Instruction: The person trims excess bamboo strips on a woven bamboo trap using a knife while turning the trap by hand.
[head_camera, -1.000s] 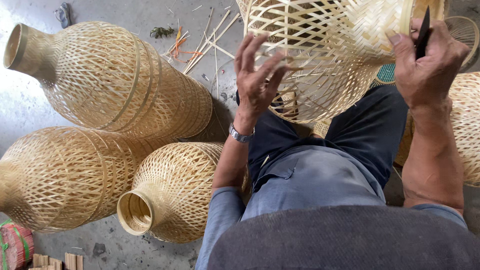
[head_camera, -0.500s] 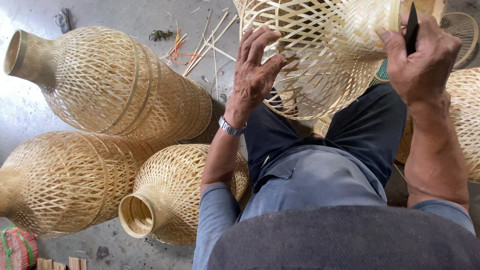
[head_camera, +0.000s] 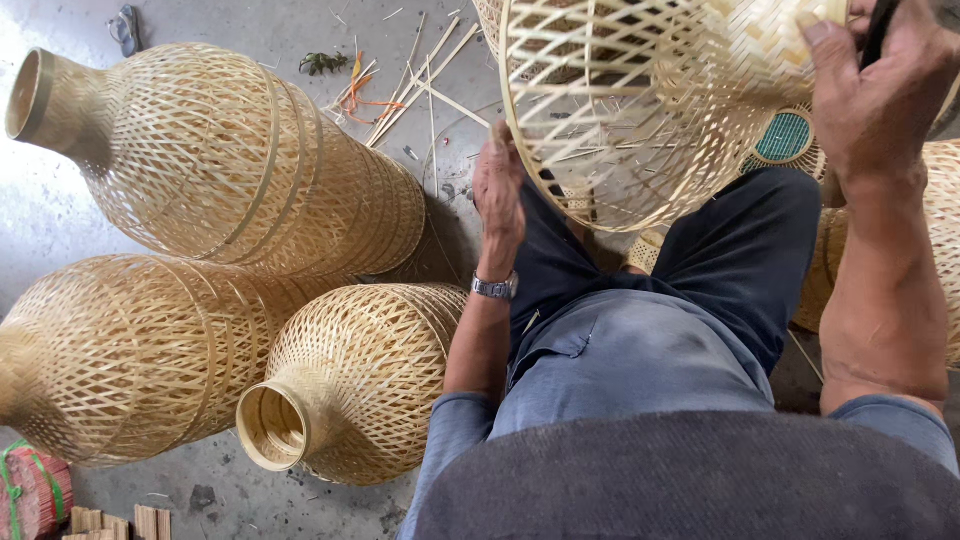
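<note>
An open-weave bamboo shade (head_camera: 650, 120) hangs over my lap, its wide rim turned toward me. My left hand (head_camera: 498, 190) is seen edge-on at the left of that rim, fingers straight and touching it, with a metal watch on the wrist. My right hand (head_camera: 875, 95) is at the upper right of the shade, thumb pressed on the weave. Its fingers are closed round a thin dark tool (head_camera: 882, 28). My knees in dark trousers are under the shade.
Three bottle-shaped woven bamboo shades lie on the concrete floor at left: a large one (head_camera: 230, 160), another (head_camera: 130, 350) and a smaller one (head_camera: 350, 380) beside my left arm. Loose bamboo strips (head_camera: 420, 70) lie beyond. A green-centred woven disc (head_camera: 785, 135) and more wickerwork (head_camera: 940, 200) sit at right.
My left hand has turned from spread flat on the weave to edge-on at the rim and dropped lower. The shade has come nearer and tilted. The right hand stays on it with the tool.
</note>
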